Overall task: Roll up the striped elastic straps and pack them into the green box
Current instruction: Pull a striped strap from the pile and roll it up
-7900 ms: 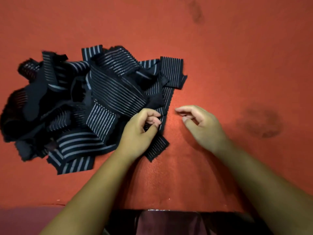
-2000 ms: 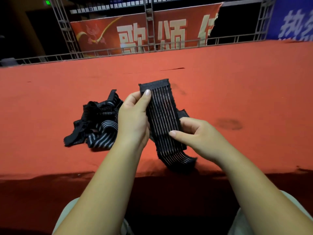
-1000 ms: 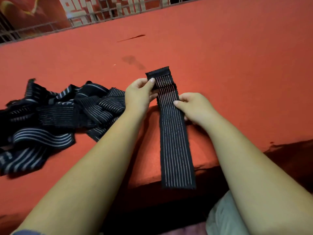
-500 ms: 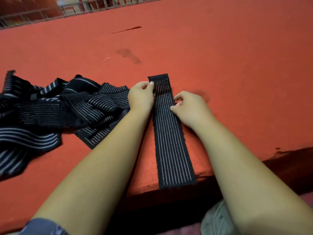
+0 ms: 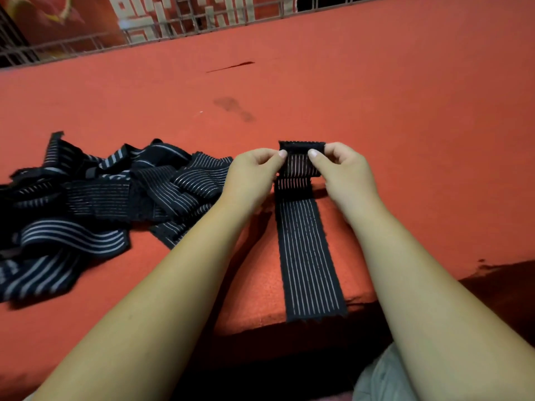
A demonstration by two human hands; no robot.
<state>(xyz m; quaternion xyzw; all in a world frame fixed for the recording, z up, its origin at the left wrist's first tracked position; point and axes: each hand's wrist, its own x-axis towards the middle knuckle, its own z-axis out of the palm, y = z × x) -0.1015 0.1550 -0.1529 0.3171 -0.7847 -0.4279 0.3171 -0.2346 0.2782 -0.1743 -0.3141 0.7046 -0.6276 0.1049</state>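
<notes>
Poster: Since half a second ago, we've got the far end of the strap [image 5: 307, 256] lifted off the red carpet [image 5: 405, 140] and folded back toward us. Before that it lay flat the whole way.

Reply: Yep, and our hands have moved up onto the fold too. Our left hand [image 5: 252, 175] pinches its left edge, thumb tip pressed on top, and we can't see the other fingers behind it. Our right hand [image 5: 344, 172] does the same on the right edge, fingers curled over the back.

Poster: Below the fold the strap runs flat and straight between our forearms, with its near end right at the carpet's front edge.

Reply: And the pile of other striped straps [image 5: 101, 198] is on the carpet to our left. Its closest bits are just beside the left wrist, but we can't tell if they touch. A metal railing [image 5: 202, 21] runs along the far side.
</notes>
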